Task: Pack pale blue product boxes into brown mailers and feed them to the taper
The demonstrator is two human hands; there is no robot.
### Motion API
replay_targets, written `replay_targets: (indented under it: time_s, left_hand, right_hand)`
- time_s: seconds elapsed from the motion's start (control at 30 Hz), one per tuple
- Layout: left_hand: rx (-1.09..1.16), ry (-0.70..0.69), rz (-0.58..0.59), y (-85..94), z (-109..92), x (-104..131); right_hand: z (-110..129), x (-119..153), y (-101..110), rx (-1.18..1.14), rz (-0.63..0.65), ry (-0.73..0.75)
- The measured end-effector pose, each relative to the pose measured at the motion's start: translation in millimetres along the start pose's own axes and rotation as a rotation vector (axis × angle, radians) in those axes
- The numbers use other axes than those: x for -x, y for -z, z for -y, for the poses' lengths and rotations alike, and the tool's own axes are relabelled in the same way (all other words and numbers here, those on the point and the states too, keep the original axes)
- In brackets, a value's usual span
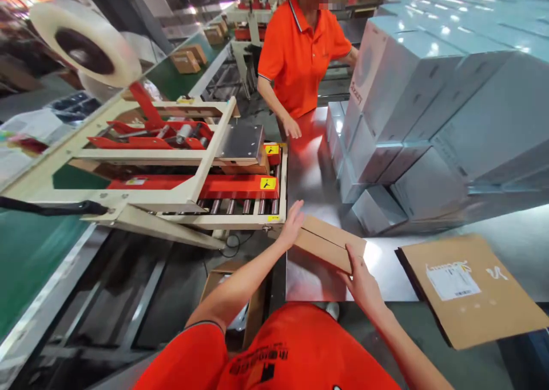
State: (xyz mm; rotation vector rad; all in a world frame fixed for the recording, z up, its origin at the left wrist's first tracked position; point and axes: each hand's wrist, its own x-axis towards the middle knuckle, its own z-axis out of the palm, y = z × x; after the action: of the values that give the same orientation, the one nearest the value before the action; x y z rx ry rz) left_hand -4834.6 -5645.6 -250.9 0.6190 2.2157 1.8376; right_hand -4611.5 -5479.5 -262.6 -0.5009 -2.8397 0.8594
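Note:
A closed brown cardboard box with a seam along its top rests at the near left part of the metal table. My left hand lies against the box's left end, its fingers stretched out. At the right end, my right hand grips the box, with fingers on its top near the corner. To the left of the box, the roller end of a taping machine meets the table's edge.
Stacked light-blue boxes fill the table's right side. Flat cardboard with a label overhangs the near right edge. Across the table stands a person in orange. An open carton sits below, and a tape roll is upper left.

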Motion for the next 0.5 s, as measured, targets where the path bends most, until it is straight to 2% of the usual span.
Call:
replay_targets:
  time_s: [0.07,0.17,0.3,0.4,0.5]
  left_hand:
    - [0.065,0.112,-0.21,21.1,16.0,2.7]
    - [0.053,0.237,-0.326,55.2,47.2,33.9]
    - [0.031,0.394,-0.362,87.2,91.0,109.0]
    - [-0.005,0.562,-0.331,97.3,115.7,161.4]
    - [-0.012,0.675,-0.276,101.8,127.1,194.2]
  right_hand:
    - [8.7,-28.1,-5.2,-0.003,-0.047,-0.017]
    - [27.9,-85.7,-5.6,0.013,-0.114,-0.072]
    - [53.0,-162.0,-0.2,0.045,-0.139,-0.101]
    - [61.9,-210.4,5.5,0.089,-0.15,-0.047]
    - [66.3,-255.5,10.8,0.121,-0.117,-0.043]
